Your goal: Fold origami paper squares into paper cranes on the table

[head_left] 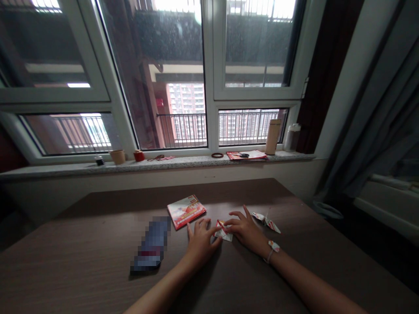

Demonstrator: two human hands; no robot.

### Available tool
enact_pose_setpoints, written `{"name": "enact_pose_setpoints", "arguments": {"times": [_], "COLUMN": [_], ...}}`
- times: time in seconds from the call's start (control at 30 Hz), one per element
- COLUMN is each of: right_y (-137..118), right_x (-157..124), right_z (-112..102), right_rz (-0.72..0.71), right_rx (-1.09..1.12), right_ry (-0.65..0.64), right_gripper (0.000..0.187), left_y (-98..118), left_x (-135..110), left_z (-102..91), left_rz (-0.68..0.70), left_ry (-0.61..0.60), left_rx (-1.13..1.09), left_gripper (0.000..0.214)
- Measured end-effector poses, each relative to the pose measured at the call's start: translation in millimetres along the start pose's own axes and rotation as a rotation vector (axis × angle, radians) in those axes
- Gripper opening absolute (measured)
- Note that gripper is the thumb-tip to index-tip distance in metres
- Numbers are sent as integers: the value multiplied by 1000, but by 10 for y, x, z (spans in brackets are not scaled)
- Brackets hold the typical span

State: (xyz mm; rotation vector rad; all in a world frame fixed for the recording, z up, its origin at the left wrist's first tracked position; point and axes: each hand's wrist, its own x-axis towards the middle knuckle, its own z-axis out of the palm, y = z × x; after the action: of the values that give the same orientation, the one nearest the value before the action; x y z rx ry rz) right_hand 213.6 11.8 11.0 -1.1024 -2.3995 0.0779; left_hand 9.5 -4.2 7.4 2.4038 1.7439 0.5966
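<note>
A small folded piece of paper [224, 234], white with red and yellow print, lies on the table between my hands. My left hand [200, 240] holds its left side with thumb and index finger, the other fingers spread on the tabletop. From the right, my right hand [246, 230] grips the paper's upper right part with its fingertips, one finger raised. Its thumb is partly hidden. Just beyond the right hand sits a folded paper crane [266, 221] with red stripes. A red and white printed booklet [186, 211] lies past my left hand.
A pixelated dark blue object [151, 246] lies left of my left arm on the brown table [81, 244]. Along the windowsill [193, 162] stand a paper cup [118, 157], a red spool [139, 155], printed sheets with scissors [244, 155], a tan flask [273, 137] and a bottle [292, 137].
</note>
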Motion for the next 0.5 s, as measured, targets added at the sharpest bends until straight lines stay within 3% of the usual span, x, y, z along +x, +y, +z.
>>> {"name": "enact_pose_setpoints", "arguments": {"times": [0.5], "right_y": [34], "right_x": [11], "right_z": [-5], "right_rz": [65], "right_rx": [86], "right_ry": [-39], "right_gripper": [23], "left_y": [4], "left_x": [12], "left_z": [9], "left_rz": [-44], "left_ry": [-15], "left_rx": [-9], "left_gripper": [35]}}
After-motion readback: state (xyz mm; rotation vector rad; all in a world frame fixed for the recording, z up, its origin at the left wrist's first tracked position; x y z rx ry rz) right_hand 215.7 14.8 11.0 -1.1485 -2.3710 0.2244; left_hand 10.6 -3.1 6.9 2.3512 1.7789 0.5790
